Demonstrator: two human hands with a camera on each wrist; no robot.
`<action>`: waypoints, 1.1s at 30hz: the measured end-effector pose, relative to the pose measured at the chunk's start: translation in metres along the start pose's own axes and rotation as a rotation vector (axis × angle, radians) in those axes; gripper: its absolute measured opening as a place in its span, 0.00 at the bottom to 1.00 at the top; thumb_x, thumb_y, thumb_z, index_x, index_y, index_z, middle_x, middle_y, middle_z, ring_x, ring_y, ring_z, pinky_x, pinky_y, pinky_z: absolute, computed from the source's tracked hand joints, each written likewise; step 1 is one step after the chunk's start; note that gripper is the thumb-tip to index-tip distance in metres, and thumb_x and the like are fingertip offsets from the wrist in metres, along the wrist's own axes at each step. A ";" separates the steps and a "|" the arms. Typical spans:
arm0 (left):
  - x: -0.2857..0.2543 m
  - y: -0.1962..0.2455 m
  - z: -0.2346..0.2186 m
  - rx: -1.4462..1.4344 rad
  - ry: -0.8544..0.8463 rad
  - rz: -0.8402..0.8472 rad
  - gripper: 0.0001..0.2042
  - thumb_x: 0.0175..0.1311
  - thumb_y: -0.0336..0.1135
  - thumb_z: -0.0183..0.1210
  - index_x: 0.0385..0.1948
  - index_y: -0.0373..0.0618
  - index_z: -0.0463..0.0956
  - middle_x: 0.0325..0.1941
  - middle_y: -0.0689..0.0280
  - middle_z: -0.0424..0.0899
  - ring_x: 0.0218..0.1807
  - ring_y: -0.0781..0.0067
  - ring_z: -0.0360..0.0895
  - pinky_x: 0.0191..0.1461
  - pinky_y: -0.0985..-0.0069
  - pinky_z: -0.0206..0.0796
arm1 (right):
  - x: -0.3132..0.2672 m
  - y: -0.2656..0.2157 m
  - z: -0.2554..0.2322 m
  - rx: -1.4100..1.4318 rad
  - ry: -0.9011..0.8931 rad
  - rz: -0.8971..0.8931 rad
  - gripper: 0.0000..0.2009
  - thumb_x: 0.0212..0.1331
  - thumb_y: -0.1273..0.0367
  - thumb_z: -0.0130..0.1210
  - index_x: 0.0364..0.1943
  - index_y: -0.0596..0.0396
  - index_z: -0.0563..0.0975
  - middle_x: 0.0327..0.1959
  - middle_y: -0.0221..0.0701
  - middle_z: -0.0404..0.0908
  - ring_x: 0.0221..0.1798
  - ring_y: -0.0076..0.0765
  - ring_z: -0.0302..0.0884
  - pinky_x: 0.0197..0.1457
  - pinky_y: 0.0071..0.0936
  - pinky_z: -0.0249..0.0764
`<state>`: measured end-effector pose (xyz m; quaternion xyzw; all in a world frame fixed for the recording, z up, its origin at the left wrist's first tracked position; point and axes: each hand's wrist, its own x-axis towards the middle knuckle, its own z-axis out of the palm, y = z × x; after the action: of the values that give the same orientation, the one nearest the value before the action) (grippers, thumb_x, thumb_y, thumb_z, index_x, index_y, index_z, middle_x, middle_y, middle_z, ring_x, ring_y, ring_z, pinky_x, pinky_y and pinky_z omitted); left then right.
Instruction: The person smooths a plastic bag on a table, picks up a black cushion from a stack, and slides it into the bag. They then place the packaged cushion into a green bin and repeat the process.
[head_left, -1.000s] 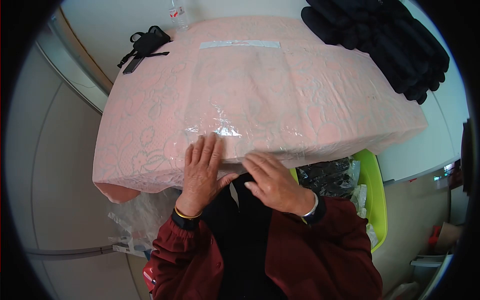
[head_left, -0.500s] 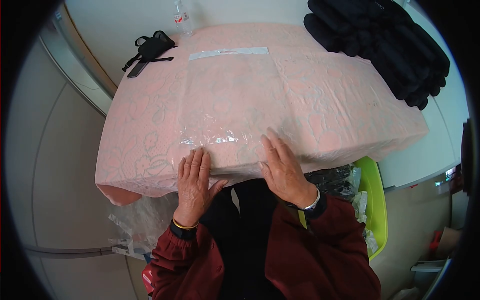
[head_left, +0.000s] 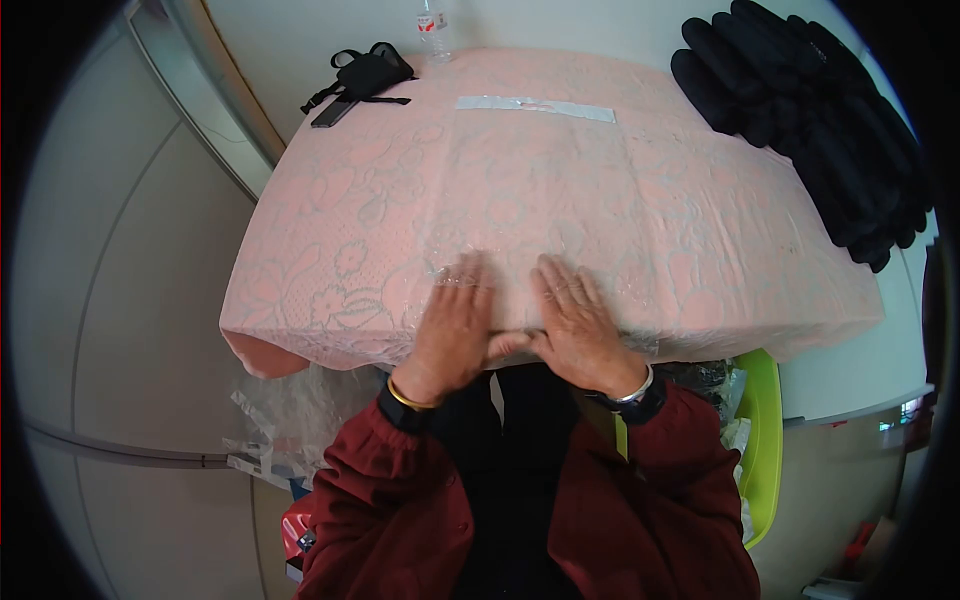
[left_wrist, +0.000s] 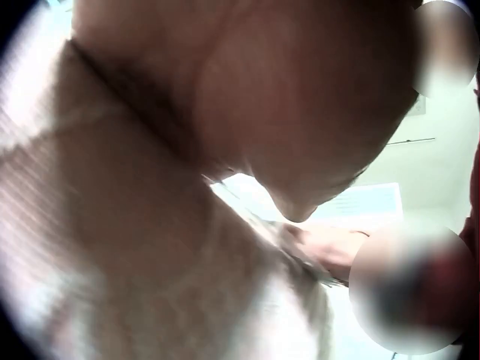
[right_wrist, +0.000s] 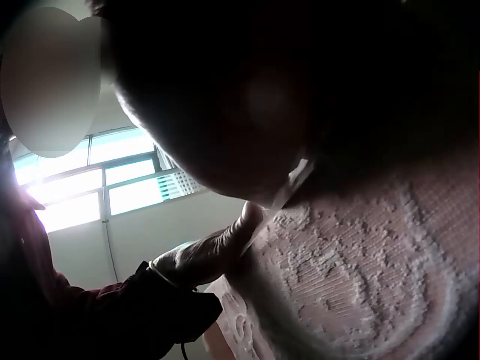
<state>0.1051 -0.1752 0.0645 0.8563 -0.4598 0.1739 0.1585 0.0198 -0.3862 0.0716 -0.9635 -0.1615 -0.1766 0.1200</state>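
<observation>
A clear plastic bag (head_left: 535, 180) with a white strip (head_left: 535, 107) along its far end lies flat on the pink patterned tablecloth (head_left: 330, 220). My left hand (head_left: 450, 325) rests with straight fingers on the bag's near left part, at the table's front edge. Beside it my right hand (head_left: 580, 325) lies palm down, fingers straight and pointing away from me. The two thumbs come together at the edge. In the right wrist view the left hand (right_wrist: 214, 255) shows beyond the dark underside of the right hand (right_wrist: 217, 112); the left wrist view is blurred.
At the back left are a black strapped pouch (head_left: 375, 72), a phone (head_left: 334, 112) and a plastic bottle (head_left: 434, 35). A black puffy garment (head_left: 820, 130) covers the back right corner. A green bin (head_left: 765, 450) stands below on the right, clear plastic (head_left: 300, 415) on the left.
The right hand has swung from the front edge out to the right, then back beside the left hand. The left hand has slid forward on the bag. The head view has shifted.
</observation>
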 end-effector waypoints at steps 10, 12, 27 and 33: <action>-0.018 -0.008 -0.011 -0.017 0.114 -0.202 0.48 0.61 0.64 0.58 0.67 0.22 0.56 0.70 0.35 0.61 0.73 0.36 0.58 0.75 0.52 0.51 | -0.026 0.023 -0.008 -0.075 0.086 0.191 0.35 0.69 0.56 0.50 0.69 0.74 0.58 0.73 0.61 0.54 0.76 0.66 0.51 0.77 0.56 0.46; -0.034 0.006 -0.026 0.035 0.107 -0.261 0.48 0.60 0.62 0.60 0.66 0.22 0.56 0.70 0.35 0.60 0.72 0.34 0.58 0.75 0.51 0.52 | -0.032 0.010 -0.013 0.012 0.110 0.188 0.35 0.69 0.58 0.49 0.69 0.73 0.56 0.73 0.60 0.54 0.76 0.66 0.50 0.78 0.55 0.46; -0.007 0.021 -0.003 -0.129 0.016 -0.068 0.35 0.66 0.45 0.59 0.68 0.30 0.59 0.73 0.40 0.58 0.74 0.37 0.56 0.75 0.51 0.51 | 0.011 -0.027 0.011 0.176 0.087 0.042 0.34 0.64 0.66 0.51 0.70 0.74 0.55 0.73 0.62 0.54 0.74 0.66 0.54 0.77 0.54 0.49; -0.020 -0.031 0.005 0.220 0.106 -0.147 0.36 0.68 0.54 0.56 0.65 0.28 0.63 0.72 0.40 0.61 0.73 0.39 0.60 0.76 0.51 0.52 | 0.002 -0.002 0.013 -0.039 0.185 0.225 0.36 0.66 0.61 0.53 0.69 0.75 0.56 0.71 0.64 0.55 0.75 0.68 0.53 0.77 0.55 0.49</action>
<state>0.1216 -0.1462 0.0480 0.8895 -0.3649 0.2563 0.1001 0.0248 -0.3804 0.0609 -0.9573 -0.0371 -0.2531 0.1348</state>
